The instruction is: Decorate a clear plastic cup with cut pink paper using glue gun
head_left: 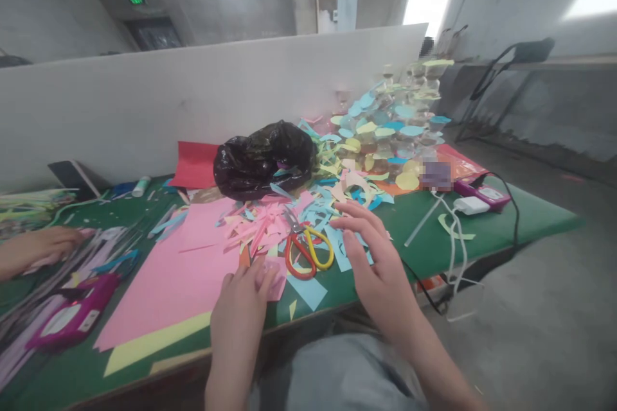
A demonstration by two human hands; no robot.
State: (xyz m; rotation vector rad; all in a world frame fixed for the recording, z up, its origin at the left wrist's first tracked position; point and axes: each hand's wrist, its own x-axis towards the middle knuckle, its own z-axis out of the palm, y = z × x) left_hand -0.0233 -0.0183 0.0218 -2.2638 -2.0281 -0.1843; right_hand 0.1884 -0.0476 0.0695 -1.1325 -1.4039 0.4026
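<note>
My left hand [241, 295] is at the table's front edge, its fingers closed on a small piece of pink paper [277, 282]. A small orange-brown strip [245, 255] pokes up beyond its fingertips. To the right, my right hand [373, 253] hovers over blue paper scraps with its fingers apart and nothing in them. Scissors [308, 250] with one red and one yellow handle lie between my hands, blades pointing away onto a heap of pink cuttings [255, 221] and blue cuttings [322, 212]. Large pink sheets [164, 289] spread out left of my left hand.
Behind the scraps sits a black plastic bag [265, 160]. Stacked clear cups with coloured paper discs [385, 125] rise at the back right. Purple devices lie at right [486, 192] and left [77, 311], with white cables [453, 225] over the edge. Another person's hand [43, 247] is far left.
</note>
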